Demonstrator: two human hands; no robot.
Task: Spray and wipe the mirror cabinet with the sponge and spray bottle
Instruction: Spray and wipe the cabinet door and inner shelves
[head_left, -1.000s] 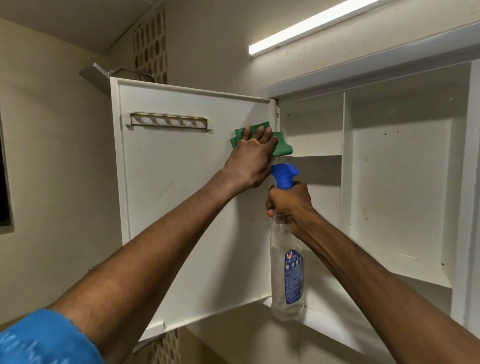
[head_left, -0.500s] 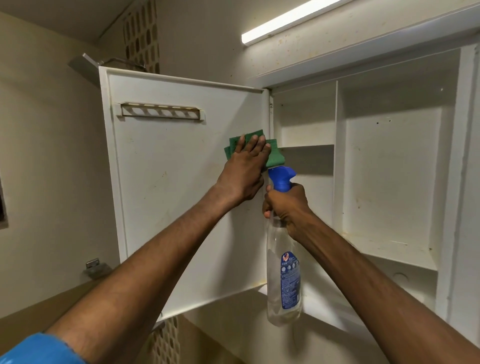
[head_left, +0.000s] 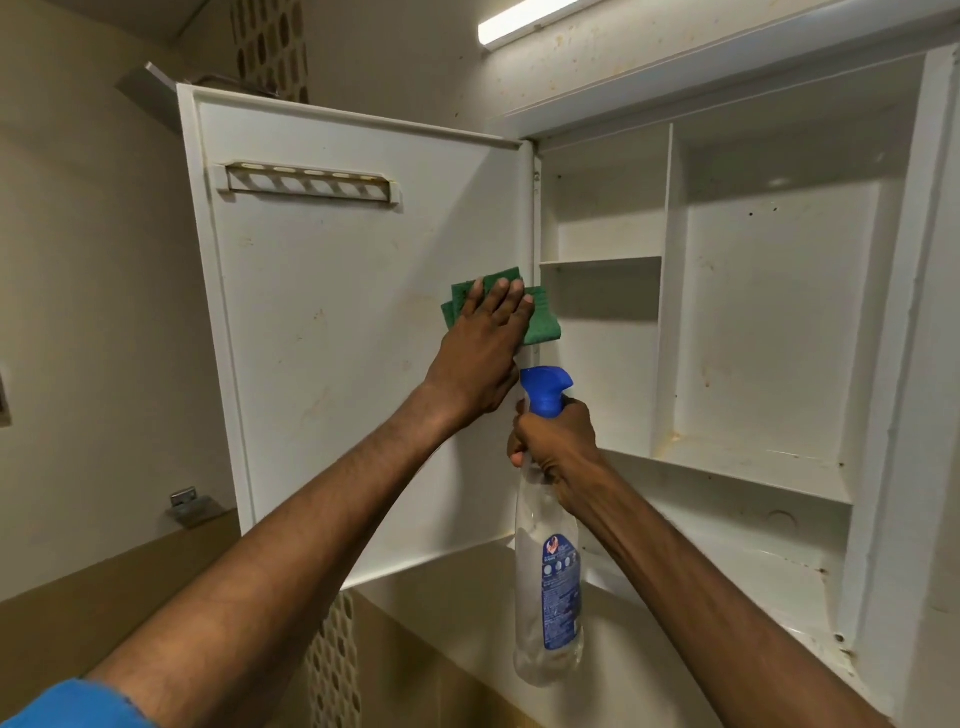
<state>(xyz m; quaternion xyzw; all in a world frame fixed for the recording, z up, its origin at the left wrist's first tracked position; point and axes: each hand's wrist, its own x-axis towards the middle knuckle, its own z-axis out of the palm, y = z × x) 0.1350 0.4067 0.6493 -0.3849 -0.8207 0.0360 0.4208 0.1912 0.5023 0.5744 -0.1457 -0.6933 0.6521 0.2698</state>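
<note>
The white mirror cabinet hangs open, and its door (head_left: 332, 322) swings out to the left with its inner side facing me. My left hand (head_left: 480, 353) lies flat on a green sponge (head_left: 540, 325), pressing it against the door's right edge by the hinge. Just below, my right hand (head_left: 558, 441) grips the neck of a clear spray bottle (head_left: 548, 582) with a blue trigger head (head_left: 543, 389). The bottle hangs upright in front of the cabinet's lower edge.
The cabinet interior (head_left: 769, 322) has stained white shelves and a vertical divider. A slotted holder (head_left: 311, 184) sits high on the door. A tube light (head_left: 524, 21) glows above. A beige wall is at left, with a metal fitting (head_left: 189, 506) low on it.
My left hand and the sponge have slid down the door's hinge edge. The right hand with the bottle stayed just below it. The view shifted slightly.
</note>
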